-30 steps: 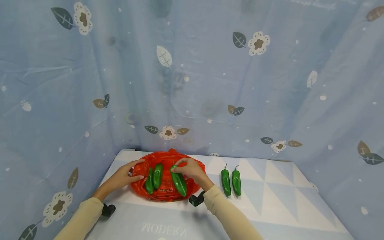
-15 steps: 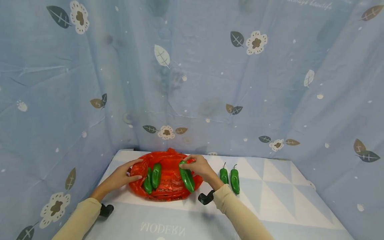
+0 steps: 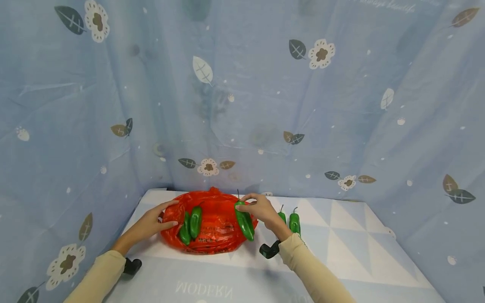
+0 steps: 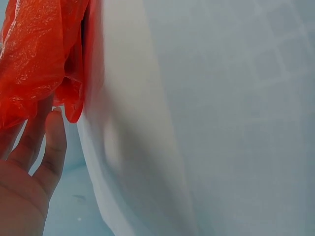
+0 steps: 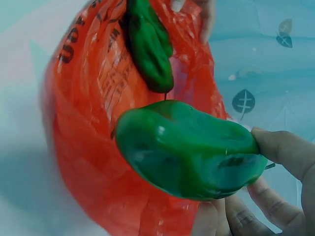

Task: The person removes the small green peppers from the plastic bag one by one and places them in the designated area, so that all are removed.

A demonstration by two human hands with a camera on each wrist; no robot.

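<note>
The right hand (image 3: 263, 211) pinches a green pepper (image 3: 245, 225) by its stem end, over the red bag's (image 3: 219, 212) right side; the left hand (image 3: 152, 221), fingers loosely spread, touches the bag's left edge.

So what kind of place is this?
Maybe a little corner set up for filming, not a real kitchen. Blue flowery curtains surround a table with a triangle-patterned cloth, where there's a red bag and some green peppers.
</note>
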